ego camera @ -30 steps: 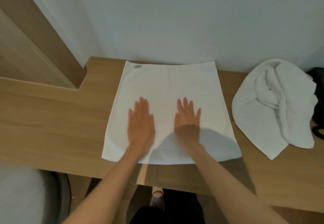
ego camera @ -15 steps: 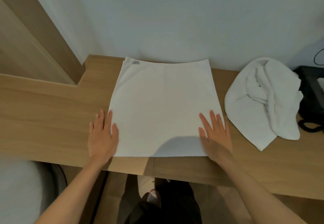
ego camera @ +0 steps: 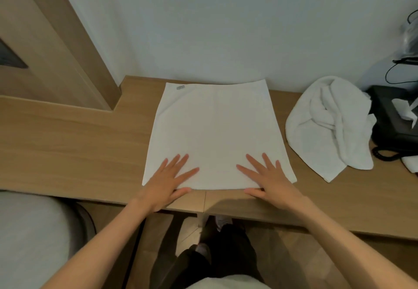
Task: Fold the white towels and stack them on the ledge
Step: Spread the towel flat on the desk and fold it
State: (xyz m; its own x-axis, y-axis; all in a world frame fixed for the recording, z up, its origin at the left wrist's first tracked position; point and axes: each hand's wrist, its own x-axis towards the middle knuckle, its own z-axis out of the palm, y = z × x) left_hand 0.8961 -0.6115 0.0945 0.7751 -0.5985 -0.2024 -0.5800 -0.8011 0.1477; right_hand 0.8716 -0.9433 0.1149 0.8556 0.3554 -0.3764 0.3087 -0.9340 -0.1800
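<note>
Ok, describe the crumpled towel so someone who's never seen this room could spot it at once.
Find the long wooden ledge under the white wall. Toward its right end, beside a black telephone, lies the crumpled towel. Unlike the flat towel under the left hand and right hand, it is bunched and twisted, untouched.

The ledge is matt, grained wood; the flat towel smooth cloth; the heaped towel nappier cloth; the phone black plastic.

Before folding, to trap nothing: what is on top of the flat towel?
The left hand and right hand lie flat near its front edge; a small label sits far-left. Underneath is covered.
</note>
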